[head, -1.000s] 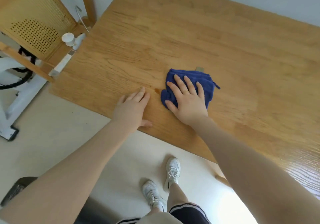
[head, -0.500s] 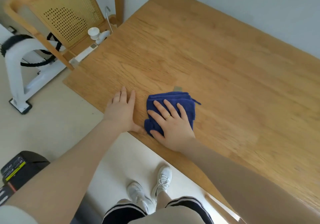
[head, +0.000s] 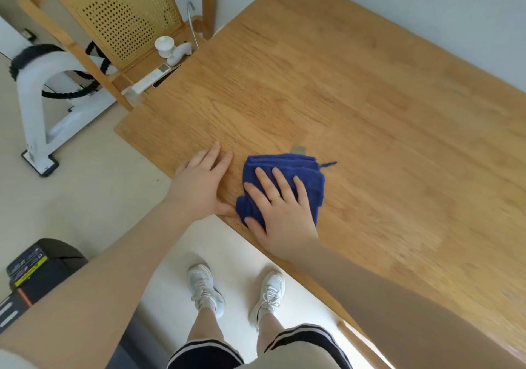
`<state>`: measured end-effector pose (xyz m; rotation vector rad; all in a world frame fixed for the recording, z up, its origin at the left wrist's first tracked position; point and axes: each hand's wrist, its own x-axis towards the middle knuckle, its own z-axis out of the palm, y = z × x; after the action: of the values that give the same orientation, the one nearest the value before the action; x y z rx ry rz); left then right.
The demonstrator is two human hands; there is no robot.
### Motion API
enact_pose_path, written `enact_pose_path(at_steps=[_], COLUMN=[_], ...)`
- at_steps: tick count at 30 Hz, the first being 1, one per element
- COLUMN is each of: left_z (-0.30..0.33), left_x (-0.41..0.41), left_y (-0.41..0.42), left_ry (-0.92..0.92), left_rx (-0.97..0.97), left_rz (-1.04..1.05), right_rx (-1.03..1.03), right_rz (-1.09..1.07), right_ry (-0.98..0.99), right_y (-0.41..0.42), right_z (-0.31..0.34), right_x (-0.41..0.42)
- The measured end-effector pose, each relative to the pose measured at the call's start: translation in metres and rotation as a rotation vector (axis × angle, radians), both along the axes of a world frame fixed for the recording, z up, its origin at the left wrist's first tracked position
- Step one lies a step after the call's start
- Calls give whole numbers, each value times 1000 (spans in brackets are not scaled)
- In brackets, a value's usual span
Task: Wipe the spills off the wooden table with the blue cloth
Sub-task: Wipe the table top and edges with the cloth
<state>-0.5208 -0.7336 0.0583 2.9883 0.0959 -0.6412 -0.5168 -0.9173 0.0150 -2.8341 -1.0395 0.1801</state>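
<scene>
You've dragged the cloth [head: 284, 186] toward 6 o'clock under your flat, pressing right hand [head: 280, 212], left hand [head: 200, 187] flat on the table [head: 370, 98], so that near-edge spot's probably wiped.

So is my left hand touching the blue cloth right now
Cannot tell. In the head view the left hand lies flat on the wooden table beside the blue cloth; its thumb tip reaches the cloth's edge, with neither contact nor gap plain.

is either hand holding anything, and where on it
Nothing gripped: right hand presses flat on the folded blue cloth, left hand flat on the wooden table.
</scene>
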Motion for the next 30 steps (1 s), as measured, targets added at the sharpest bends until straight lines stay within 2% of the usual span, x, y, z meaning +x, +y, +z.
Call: enact_pose_path(at_steps=[3,8,11,16,19,22,25,27,30], left_z=[1,9,15,24,28,28,27,26,24], left_x=[2,8,16,33,43,54,69,78,88], left_y=[7,30,42,56,70,86,99,106,116], left_ry=[12,77,139,147,100,7,47,99,120], left_rx=[-7,-24,-32,-23,-65,-45,-21,-18,37], left_rz=[-60,-182,-271,-386,-425,-405,-358,-325,-301], right_rx=[19,-7,2,-32,-23,-14,-52,-47,-80], right_rz=[14,-256,-307,-196,-147,-363,-506,-513,-403], right_ry=[-1,59,21,39,-1,29,79,73,39], right_y=[4,34,39,51,49,56,72,83,99], right_z=[-1,4,3,0,0,5,8,10,7], right_x=[18,59,42,-26,-4,48,70,56,17])
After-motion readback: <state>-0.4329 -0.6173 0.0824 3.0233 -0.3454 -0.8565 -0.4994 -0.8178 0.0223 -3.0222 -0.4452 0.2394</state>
